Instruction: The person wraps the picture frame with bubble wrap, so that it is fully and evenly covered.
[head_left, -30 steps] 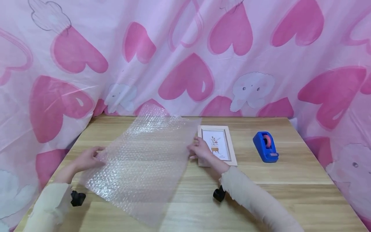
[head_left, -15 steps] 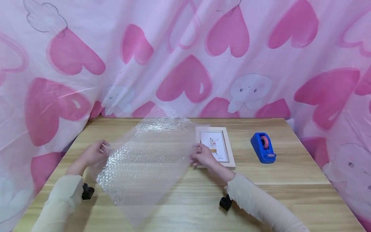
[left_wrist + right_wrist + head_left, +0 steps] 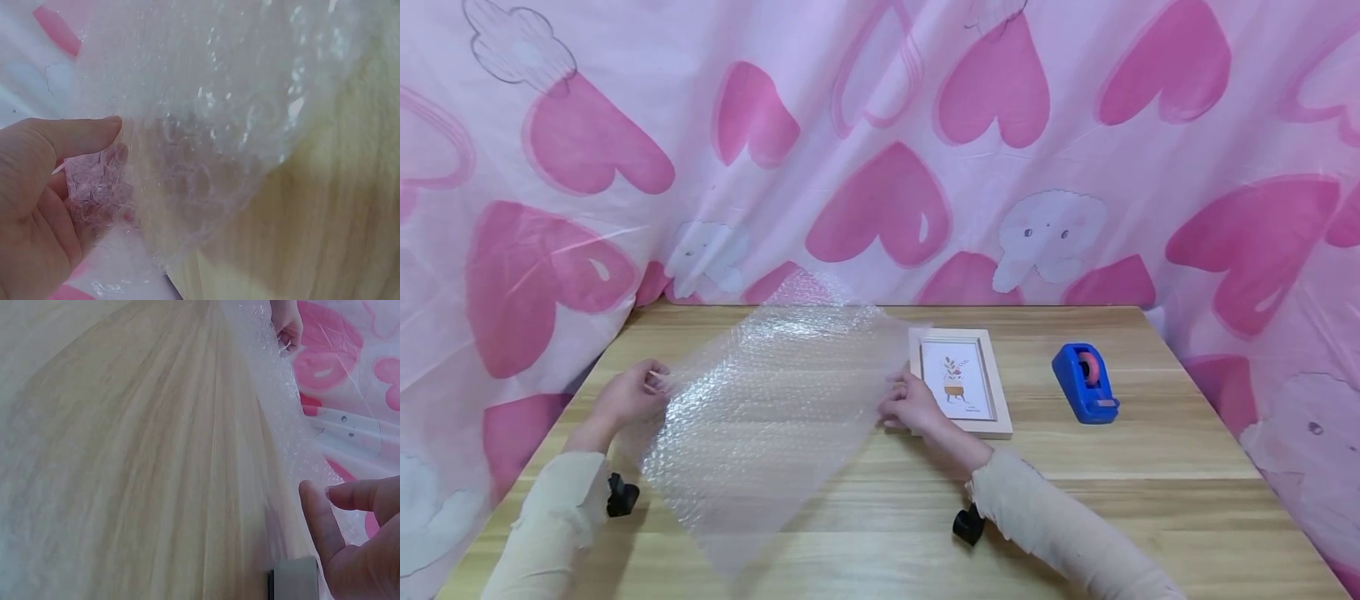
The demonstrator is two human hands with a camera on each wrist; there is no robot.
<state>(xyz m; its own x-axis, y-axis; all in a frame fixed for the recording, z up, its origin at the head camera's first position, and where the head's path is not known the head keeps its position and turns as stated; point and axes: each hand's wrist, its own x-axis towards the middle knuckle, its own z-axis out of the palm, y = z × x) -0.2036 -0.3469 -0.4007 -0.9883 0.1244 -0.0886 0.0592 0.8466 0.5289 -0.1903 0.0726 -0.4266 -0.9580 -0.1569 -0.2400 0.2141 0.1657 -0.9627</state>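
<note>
A clear sheet of bubble wrap [image 3: 775, 400] is held up above the table, slanting across the head view. My left hand [image 3: 631, 394] pinches its left edge; in the left wrist view the thumb of that hand [image 3: 37, 181] lies over the plastic with the fingers behind. At the opposite edge, my right hand [image 3: 913, 404] pinches the sheet between thumb and fingertips, as the right wrist view of this hand [image 3: 369, 544] also shows. Just beyond the right hand lies a pale wooden picture frame [image 3: 1000, 392] with a plant print, partly overlapped by the wrap's corner and the hand.
A blue tape dispenser [image 3: 1085, 383] with a pink roll stands right of the picture frame on the wood-grain table [image 3: 1120, 517]. Pink heart-patterned cloth [image 3: 880, 92] hangs behind the table and along both sides. A black camera mount [image 3: 968, 525] sits under the right wrist.
The bubble wrap has swung slightly, its lower corner shifting left and its near edge lifting. My left hand has moved up a little; the right has lowered slightly. Both still grip the sheet.
</note>
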